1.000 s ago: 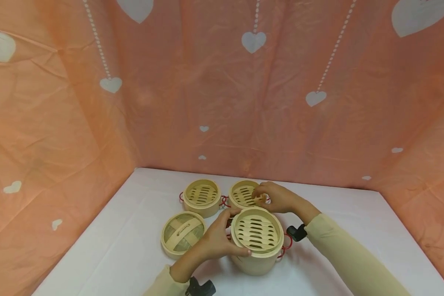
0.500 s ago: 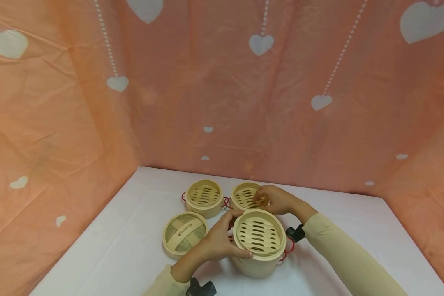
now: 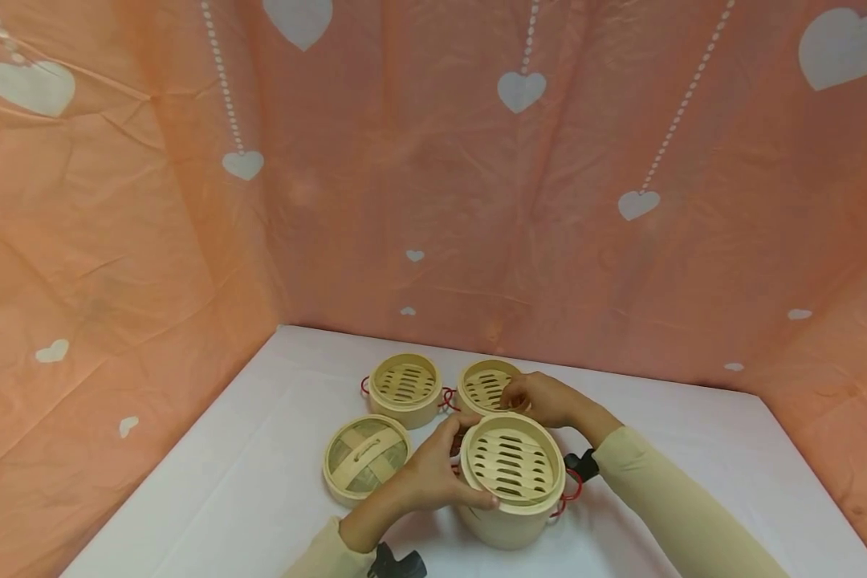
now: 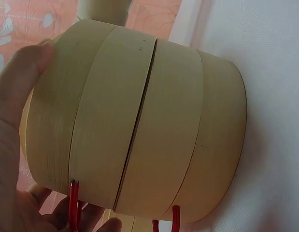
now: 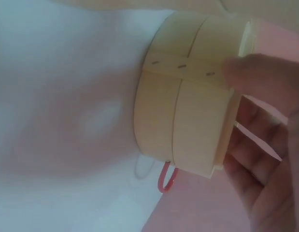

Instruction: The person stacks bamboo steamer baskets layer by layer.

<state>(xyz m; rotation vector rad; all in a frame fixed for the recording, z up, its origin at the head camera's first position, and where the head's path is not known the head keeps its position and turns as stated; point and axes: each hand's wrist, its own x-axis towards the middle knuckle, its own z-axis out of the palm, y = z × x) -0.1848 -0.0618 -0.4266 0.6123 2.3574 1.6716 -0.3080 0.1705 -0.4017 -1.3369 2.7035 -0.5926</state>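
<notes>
Two bamboo steamer baskets stand stacked near the front of the table; this stack [image 3: 507,526] has a slatted tray on top. My left hand [image 3: 433,475] grips it from the left, thumb [image 4: 31,63] on the upper band and fingers partly hidden behind. Just behind is a single steamer basket [image 3: 482,388], also slatted inside. My right hand [image 3: 545,400] reaches over its right side with bent fingers. In the right wrist view, the thumb [image 5: 260,77] presses the outside of the basket [image 5: 197,130] at its rim, with the fingers curled over the opposite side.
Another steamer basket [image 3: 405,393] stands at the back left, and a woven bamboo lid [image 3: 367,457] lies in front of it. Red loop handles [image 3: 574,486] stick out from the baskets. A peach curtain [image 3: 441,201] with white hearts surrounds the white table [image 3: 260,449].
The head view has turned slightly, so everything sits a little further right and lower. My right fingers have bent more at the back basket's rim. The left hand keeps its grip on the stack.
</notes>
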